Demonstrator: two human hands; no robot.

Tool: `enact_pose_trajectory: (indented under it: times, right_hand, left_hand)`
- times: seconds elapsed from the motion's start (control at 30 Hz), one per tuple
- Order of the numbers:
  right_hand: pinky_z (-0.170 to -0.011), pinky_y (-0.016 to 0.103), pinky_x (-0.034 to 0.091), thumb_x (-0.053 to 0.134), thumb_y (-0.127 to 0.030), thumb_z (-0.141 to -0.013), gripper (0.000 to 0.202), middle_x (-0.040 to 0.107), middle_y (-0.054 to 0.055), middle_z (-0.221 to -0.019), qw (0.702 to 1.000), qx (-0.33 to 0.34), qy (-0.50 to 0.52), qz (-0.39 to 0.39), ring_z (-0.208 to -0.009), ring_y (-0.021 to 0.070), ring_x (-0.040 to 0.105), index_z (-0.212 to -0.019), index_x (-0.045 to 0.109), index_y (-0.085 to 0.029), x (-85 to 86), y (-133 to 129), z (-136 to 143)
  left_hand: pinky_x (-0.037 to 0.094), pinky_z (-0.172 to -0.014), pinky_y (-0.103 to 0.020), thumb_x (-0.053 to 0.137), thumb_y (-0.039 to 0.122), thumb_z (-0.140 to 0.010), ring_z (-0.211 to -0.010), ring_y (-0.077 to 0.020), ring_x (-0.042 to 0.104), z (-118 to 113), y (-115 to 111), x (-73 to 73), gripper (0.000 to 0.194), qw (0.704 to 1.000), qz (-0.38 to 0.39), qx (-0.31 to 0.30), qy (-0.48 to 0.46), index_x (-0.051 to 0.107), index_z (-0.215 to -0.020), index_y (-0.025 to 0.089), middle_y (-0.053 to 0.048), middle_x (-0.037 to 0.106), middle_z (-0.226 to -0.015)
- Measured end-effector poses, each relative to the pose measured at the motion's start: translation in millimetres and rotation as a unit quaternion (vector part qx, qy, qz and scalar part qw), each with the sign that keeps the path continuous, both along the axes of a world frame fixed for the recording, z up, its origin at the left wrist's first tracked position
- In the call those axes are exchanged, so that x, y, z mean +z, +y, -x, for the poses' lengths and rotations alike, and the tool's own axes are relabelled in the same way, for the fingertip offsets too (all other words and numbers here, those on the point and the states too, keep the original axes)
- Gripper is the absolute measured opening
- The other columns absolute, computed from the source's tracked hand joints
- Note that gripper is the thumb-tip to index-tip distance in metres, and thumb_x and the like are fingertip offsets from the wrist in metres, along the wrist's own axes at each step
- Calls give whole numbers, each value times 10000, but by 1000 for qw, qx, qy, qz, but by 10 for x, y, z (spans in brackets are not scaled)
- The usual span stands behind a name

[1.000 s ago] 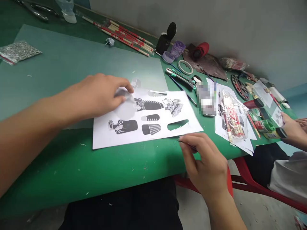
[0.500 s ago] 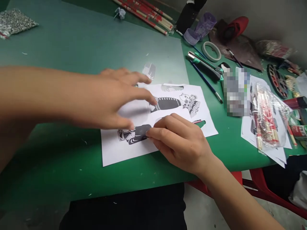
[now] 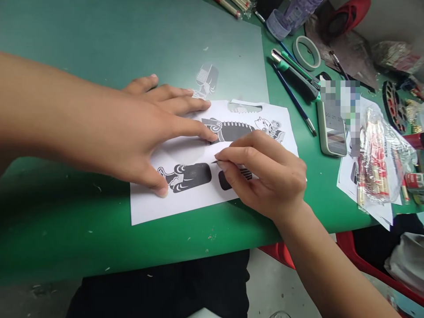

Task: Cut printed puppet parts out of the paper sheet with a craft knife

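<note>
Two hands are over the sheet (image 3: 149,205) in the head view; it lies near the front edge of the green table (image 3: 159,249), its upper part lapping the mat (image 3: 126,39). The left hand (image 3: 155,128) is spread wide and grips nothing, its thumb beside the lower figure (image 3: 198,176) and forefinger by the upper one (image 3: 236,130). The right hand (image 3: 268,176) has thumb and forefinger pinched on a thin dark tool (image 3: 214,162), only its point showing, just off the lower figure's right end; whether it touches the paper I cannot tell. To do this well, I'd judge, press the paper down close to the point but out of its path, since the left forefinger is rather near. Short, light strokes, turning the sheet rather than twisting the wrist, would likely keep the line even. Go gently near the opening (image 3: 253,108) at the upper edge, where the thin border could tear
</note>
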State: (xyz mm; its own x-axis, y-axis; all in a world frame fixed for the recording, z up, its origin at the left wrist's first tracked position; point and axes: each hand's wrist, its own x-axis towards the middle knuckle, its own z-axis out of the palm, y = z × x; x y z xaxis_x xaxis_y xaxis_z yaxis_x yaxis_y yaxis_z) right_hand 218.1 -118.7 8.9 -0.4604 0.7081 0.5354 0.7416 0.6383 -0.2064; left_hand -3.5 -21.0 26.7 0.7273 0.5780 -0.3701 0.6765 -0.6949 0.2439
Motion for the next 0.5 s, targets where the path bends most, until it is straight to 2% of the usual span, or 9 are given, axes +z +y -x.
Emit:
enact_pose_trajectory:
  times: [0.13,0.23,0.3,0.5]
  right_hand:
    - [-606,260,483,602,-95,-903,142,668,33,-781,1000,-14,27,-7,-676,121,592,-867,690,-201,-34,-41,-37]
    - [-614,268,481,590,-109,-909,147,661,26,-783,1000,-20,23,-1,-680,128,588,-868,683,-216,-27,-68,-52]
    - [-612,265,479,582,-113,-915,156,659,24,-773,1000,-18,12,-1,-682,129,593,-858,683,-217,-20,-81,-45]
    - [-606,259,478,574,-110,-922,168,661,33,-764,1000,-29,0,5,-670,126,593,-845,694,-200,-29,-85,-42]
  left_hand:
    - [0,-1243,-645,926,468,-472,-1556,-361,171,-36,-45,-4,980,1000,-3,9,-25,554,-1378,424,48,196,-1695]
    - [-5,-1260,-617,848,535,-617,-1568,-324,173,-43,-85,-44,758,995,11,-13,-97,587,-1305,354,34,249,-1677]
    - [3,-1265,-603,758,590,-707,-1576,-306,157,-15,-96,-89,685,988,21,-40,-145,564,-1312,334,34,253,-1674]
    - [-8,-1245,-635,608,672,-776,-1580,-333,116,74,-46,-194,814,981,-1,-94,-171,361,-1511,423,50,214,-1689]
